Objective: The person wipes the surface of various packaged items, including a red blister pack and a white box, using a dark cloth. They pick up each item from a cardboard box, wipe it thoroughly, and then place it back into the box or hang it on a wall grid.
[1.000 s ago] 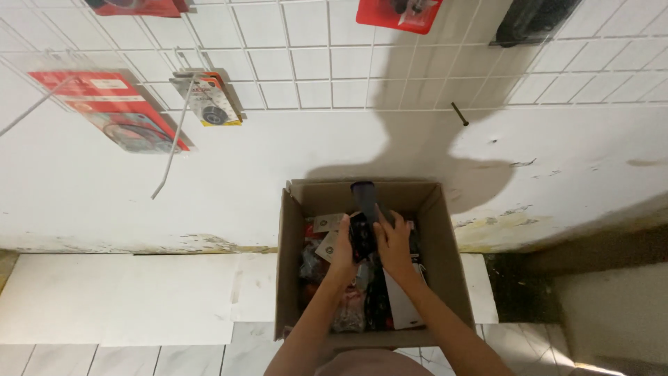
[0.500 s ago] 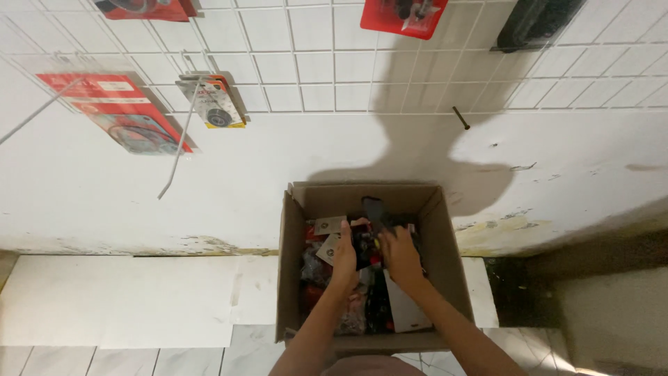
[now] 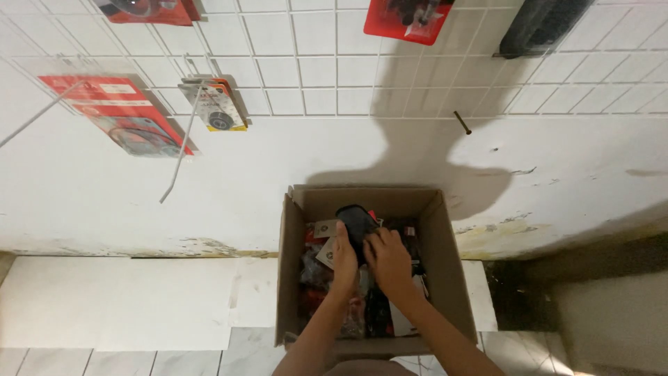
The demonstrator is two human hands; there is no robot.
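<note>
Gripping, seemingly, black pouch in box

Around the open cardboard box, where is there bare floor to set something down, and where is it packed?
Bare white floor lies left of the cardboard box, below the wall. A narrow white strip lies on the box's right. Inside, the box is packed with packaged items; left hand and right hand grip a black object.
</note>
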